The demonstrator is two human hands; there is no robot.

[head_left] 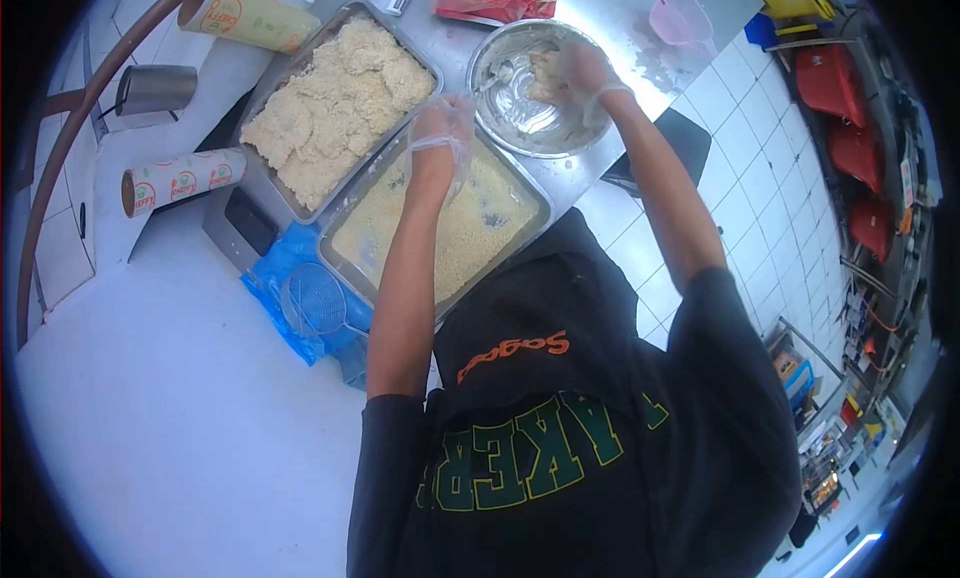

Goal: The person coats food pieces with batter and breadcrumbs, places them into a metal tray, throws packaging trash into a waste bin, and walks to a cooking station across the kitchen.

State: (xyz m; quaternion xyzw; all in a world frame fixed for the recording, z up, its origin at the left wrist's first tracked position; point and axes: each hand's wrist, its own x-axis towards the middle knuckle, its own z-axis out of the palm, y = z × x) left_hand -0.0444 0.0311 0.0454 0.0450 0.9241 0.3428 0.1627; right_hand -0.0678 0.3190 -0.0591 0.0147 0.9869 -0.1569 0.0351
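Both my hands wear clear plastic gloves. My left hand (445, 128) is above the far edge of a metal tray (335, 263) of pale breadcrumbs (440, 238). Its fingers are curled together, and whatever they may hold is hidden. My right hand (588, 73) reaches into a steel bowl (540, 144) with whitish batter smeared on its inside. Those fingers close on a pale, batter-coated piece of food (547, 76), slightly blurred. Left of the bowl, a second metal tray (300, 216) is heaped with crumb-coated pieces (340, 103).
A red food packet (490, 0) and a pink plastic scoop (682, 18) lie beyond the bowl. A wire strainer (313, 300) rests on blue plastic (270, 288) left of the crumbs. Printed paper tubes (185, 181) and a metal cup (157, 90) are further left.
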